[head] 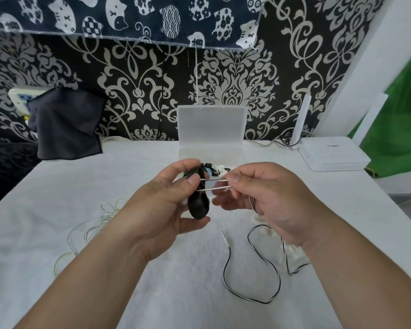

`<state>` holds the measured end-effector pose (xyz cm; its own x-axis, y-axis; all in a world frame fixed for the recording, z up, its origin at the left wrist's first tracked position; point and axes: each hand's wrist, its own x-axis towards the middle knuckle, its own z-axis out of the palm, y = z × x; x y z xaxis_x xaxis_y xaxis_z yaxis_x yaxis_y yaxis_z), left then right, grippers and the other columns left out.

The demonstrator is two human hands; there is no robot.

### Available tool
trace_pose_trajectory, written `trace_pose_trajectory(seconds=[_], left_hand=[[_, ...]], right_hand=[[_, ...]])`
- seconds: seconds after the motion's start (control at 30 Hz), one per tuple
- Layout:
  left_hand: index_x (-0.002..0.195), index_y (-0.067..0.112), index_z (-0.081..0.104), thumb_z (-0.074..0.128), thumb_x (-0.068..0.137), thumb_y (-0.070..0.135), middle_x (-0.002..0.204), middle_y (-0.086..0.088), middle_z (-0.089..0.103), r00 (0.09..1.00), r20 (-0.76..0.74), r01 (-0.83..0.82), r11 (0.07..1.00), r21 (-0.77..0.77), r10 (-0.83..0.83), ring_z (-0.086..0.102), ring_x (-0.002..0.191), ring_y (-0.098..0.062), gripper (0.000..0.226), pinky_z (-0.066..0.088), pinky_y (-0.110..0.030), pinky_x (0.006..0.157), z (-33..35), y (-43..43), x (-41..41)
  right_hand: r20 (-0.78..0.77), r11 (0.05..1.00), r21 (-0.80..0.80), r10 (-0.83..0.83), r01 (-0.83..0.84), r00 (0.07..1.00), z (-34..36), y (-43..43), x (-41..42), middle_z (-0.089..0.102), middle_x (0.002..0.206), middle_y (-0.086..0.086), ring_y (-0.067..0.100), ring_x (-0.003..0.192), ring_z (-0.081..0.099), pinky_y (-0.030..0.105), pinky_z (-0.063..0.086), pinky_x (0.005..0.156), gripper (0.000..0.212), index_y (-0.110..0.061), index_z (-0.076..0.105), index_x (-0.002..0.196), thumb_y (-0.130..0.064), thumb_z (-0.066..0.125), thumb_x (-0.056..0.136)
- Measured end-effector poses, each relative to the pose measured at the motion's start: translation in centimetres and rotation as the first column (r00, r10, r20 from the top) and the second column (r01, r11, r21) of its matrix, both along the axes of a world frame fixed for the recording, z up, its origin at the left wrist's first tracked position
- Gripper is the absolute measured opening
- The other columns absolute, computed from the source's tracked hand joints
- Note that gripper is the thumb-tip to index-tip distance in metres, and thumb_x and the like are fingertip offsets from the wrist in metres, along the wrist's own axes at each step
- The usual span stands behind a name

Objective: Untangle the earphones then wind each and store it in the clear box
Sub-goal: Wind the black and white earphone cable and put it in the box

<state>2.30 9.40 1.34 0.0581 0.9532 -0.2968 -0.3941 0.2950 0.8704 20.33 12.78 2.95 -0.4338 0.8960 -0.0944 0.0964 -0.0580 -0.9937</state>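
A table under a white cloth (81, 186) is filling most of the view, and the open clear box (210, 124) is standing at its far edge, lid upright against a black-and-cream patterned wall fabric (133, 79). Left of the clear box a dark cloth (67, 124) is hanging down onto the table; right of the box a white router (332, 153) is sitting with its antennas raised. Small black and blue items are lying inside the box, partly hidden by the hands.

Just in front of the clear box, both hands are hovering above the table. The left hand (161, 210) is curling round a wound black earphone bundle (198, 207), thumb pressing its upper part and fingers cupping it from below. The right hand (271, 200) is pinching two white strands (215, 189) between thumb and forefinger, its other fingers loosely bent; the strands are stretching taut across to the bundle.

Nearer the camera than the box, under the right hand, a black-and-white cable (224, 275) is lying in loose loops, its metal plug (224, 239) pointing towards the box. In front of the box and to its left, a pale green-and-white earphone cable (97, 222) is lying tangled on the cloth.
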Motion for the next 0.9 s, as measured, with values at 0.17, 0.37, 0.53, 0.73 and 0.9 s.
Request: trace_pose_trajectory(seconds=[0.17,0.37,0.53,0.73,0.9], left_hand=[[0.12,0.011,0.07,0.058,0.093,0.015,0.086,-0.016,0.051,1.0,-0.017,0.004,1.0,0.003,-0.004,0.059,0.08,-0.022,0.029,0.058,-0.036,0.059,0.0,0.1,-0.3],[0.115,0.012,0.072,0.051,0.1,0.012,0.09,-0.01,0.062,0.997,0.027,-0.076,0.997,-0.033,0.077,0.062,0.065,-0.013,0.026,0.059,-0.038,0.061,-0.4,0.3,0.0],[0.114,0.009,0.072,0.05,0.101,0.008,0.092,-0.015,0.063,0.996,-0.053,-0.08,0.996,-0.037,0.078,0.069,0.074,-0.017,0.025,0.059,-0.04,0.063,-0.5,0.3,-0.1],[0.103,0.012,0.076,0.05,0.1,0.004,0.098,-0.009,0.072,0.982,-0.191,-0.003,0.999,0.034,0.009,0.072,0.085,-0.02,0.027,0.061,-0.045,0.067,-0.5,-0.1,0.5],[0.1,0.019,0.08,0.055,0.097,0.003,0.101,-0.006,0.073,0.96,-0.271,0.095,0.992,0.08,-0.069,0.071,0.091,-0.016,0.029,0.061,-0.047,0.071,-0.3,-0.5,1.2]], right_hand=[[0.183,0.999,-0.005,0.051,-0.051,0.982,0.7,0.1,1.3,0.034,0.054,-0.001,0.016,0.051,0.025,0.032,0.018,0.054,0.041,-0.013,0.055,0.06,-0.019,0.053,0.1],[0.311,0.978,0.07,0.167,-0.198,0.935,1.1,0.0,1.5,0.034,0.053,-0.01,0.009,0.05,0.028,0.026,0.02,0.053,0.036,-0.017,0.064,0.065,-0.023,0.057,0.1],[0.386,0.965,0.135,0.16,-0.227,0.909,1.3,0.2,1.9,0.039,0.055,-0.012,0.006,0.052,0.035,0.029,0.031,0.06,0.031,-0.017,0.068,0.072,-0.027,0.058,0.099],[0.214,0.987,0.158,-0.011,-0.024,0.977,1.4,0.9,2.7,0.038,0.057,-0.001,0.015,0.053,0.029,0.038,0.02,0.06,0.023,-0.016,0.071,0.072,-0.025,0.063,0.092],[0.071,0.973,0.164,-0.176,0.163,0.982,0.4,1.5,2.3,0.035,0.063,0.009,0.027,0.057,0.023,0.047,0.016,0.061,0.02,-0.018,0.073,0.072,-0.022,0.062,0.088]])
